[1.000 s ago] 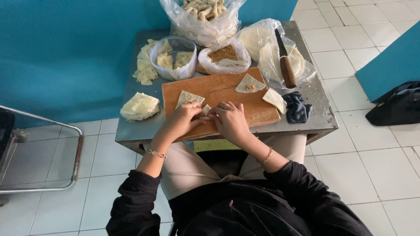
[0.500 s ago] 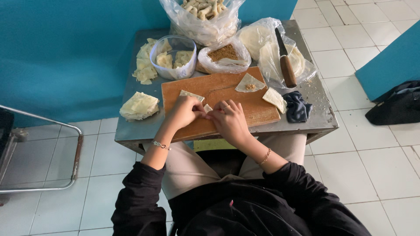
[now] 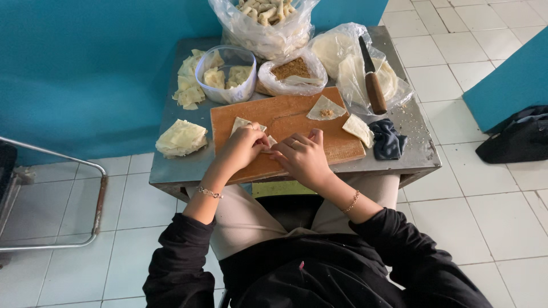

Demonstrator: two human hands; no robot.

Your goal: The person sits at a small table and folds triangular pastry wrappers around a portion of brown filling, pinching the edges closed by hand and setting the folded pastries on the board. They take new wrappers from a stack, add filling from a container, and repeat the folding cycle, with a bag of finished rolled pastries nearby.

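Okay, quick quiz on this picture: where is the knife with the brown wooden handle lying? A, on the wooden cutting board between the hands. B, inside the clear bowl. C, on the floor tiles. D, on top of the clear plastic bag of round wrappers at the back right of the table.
D: the knife lies across the plastic bag of round wrappers at the table's far right, off the cutting board and away from both hands.

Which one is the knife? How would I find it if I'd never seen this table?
Start at the small metal table and go to its far right corner, where clear plastic bags of pale round dough sheets lie. The knife rests on top of them. It is the only long thin thing there, with a dark blade and a brown wooden handle.
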